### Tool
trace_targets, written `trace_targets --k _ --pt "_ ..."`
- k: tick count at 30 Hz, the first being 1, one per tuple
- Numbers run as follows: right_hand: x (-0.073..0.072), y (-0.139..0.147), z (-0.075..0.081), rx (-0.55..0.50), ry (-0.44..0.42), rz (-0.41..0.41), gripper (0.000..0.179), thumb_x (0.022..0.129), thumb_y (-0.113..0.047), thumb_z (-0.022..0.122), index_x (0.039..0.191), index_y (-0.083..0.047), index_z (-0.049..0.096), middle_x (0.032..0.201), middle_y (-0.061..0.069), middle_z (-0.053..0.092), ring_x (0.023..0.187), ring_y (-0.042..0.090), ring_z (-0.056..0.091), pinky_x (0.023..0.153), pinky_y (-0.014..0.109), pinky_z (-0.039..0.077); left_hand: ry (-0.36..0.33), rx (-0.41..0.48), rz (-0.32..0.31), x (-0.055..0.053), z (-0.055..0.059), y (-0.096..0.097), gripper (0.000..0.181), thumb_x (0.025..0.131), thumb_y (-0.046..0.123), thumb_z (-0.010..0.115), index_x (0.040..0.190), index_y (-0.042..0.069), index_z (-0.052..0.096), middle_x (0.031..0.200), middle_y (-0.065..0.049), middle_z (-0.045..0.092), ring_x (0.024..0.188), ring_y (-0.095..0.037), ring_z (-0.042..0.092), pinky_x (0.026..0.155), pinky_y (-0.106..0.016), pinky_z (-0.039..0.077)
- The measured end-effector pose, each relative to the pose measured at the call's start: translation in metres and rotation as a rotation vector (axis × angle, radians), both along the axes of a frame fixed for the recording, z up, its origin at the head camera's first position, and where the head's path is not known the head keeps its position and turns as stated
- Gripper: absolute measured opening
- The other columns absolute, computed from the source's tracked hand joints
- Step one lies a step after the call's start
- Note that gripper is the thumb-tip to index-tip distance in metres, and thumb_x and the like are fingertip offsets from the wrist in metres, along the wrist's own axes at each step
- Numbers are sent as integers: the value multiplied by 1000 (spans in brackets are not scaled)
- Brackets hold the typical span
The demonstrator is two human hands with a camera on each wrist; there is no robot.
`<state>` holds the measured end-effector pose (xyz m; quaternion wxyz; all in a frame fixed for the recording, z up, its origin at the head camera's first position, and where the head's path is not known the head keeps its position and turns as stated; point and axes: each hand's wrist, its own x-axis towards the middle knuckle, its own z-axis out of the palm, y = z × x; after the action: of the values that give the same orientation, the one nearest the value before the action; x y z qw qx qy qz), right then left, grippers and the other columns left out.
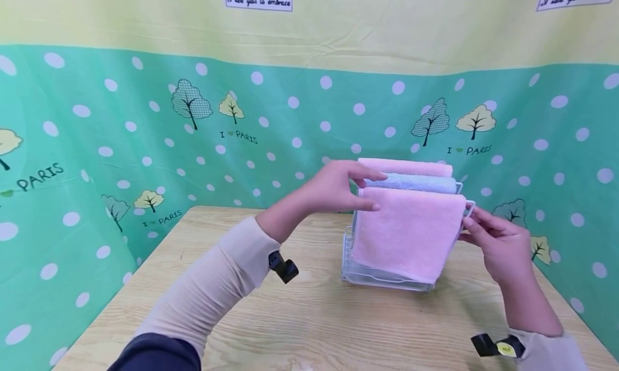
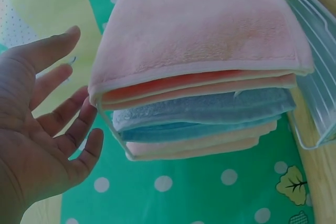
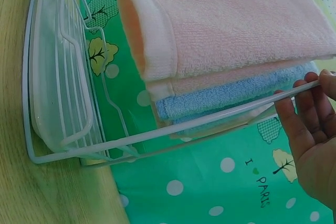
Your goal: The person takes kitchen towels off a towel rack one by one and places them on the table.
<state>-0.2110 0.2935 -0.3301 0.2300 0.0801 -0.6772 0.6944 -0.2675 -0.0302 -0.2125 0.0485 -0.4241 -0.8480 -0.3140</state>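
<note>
A white wire rack stands on the table with folded towels draped over its upper bars. In front hangs a pink towel, behind it a blue towel, and at the back another pink towel. My left hand is at the towels' upper left corner, its fingers spread and loosely bent; in the left wrist view that hand holds nothing. On the other side my right hand pinches the rack's side bar between thumb and fingers, clearest in the right wrist view.
A pale translucent tray sits in the rack's base. The wooden table extends left and in front of it. Behind and at both sides hangs a green and yellow printed curtain.
</note>
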Motion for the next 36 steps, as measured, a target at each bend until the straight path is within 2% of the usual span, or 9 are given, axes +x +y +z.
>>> trace_targets --k 7,10,14,18,22,26,30,32,36 --pt "0 0 0 -15 29 12 39 90 -6 69 128 0 61 107 -9 72 88 6 70 68 23 56 -23 -73 -10 -6 8 10 49 80 30 82 126 19 68 118 7 68 87 -6 57 61 -24 49" --pt "0 0 0 -29 44 24 39 90 -4 68 128 1 61 107 -8 72 87 7 71 68 24 56 -30 -94 -27 -8 10 14 46 80 29 82 123 19 70 111 8 69 72 -7 54 57 -23 46" --pt "0 1 -1 -26 37 23 40 90 -5 68 129 0 60 107 -8 72 87 7 71 68 24 56 -34 -126 -52 -10 12 20 41 82 28 81 120 18 72 85 5 66 52 -11 39 50 -21 35" --pt "0 1 -2 -14 19 12 41 90 -7 69 129 -2 60 108 -9 72 87 7 71 68 23 56 -19 -176 -61 -10 15 27 39 83 27 80 120 17 72 67 -1 50 54 -12 35 51 -22 33" --pt "0 0 -2 -15 29 16 40 90 -6 68 129 -1 60 107 -8 72 87 7 71 68 24 56 11 -219 -72 -10 16 36 42 82 26 81 121 17 71 76 5 60 69 -9 45 62 -19 39" --pt "0 -1 -1 -19 34 21 40 90 -6 68 129 0 60 108 -9 72 87 6 70 68 24 56 29 -258 -95 -11 16 45 44 83 25 80 124 17 69 80 1 65 63 -9 40 61 -19 39" --pt "1 -1 1 -15 33 12 41 90 -7 68 129 -1 60 108 -9 72 88 6 70 68 23 56 32 -300 -98 -12 17 55 41 85 25 77 125 18 69 100 3 71 57 -10 35 59 -20 38" --pt "2 -1 1 -15 29 12 41 90 -7 68 129 -1 60 108 -9 72 88 6 70 68 23 56 42 -320 -94 -13 18 61 40 87 25 76 125 19 69 112 8 69 63 -6 43 63 -17 41" --pt "2 -1 0 -14 20 15 40 90 -7 68 129 -1 61 108 -10 72 87 6 70 67 23 57 68 -357 -88 -13 20 71 39 88 26 74 126 20 68 115 7 69 84 -4 54 72 -14 43"
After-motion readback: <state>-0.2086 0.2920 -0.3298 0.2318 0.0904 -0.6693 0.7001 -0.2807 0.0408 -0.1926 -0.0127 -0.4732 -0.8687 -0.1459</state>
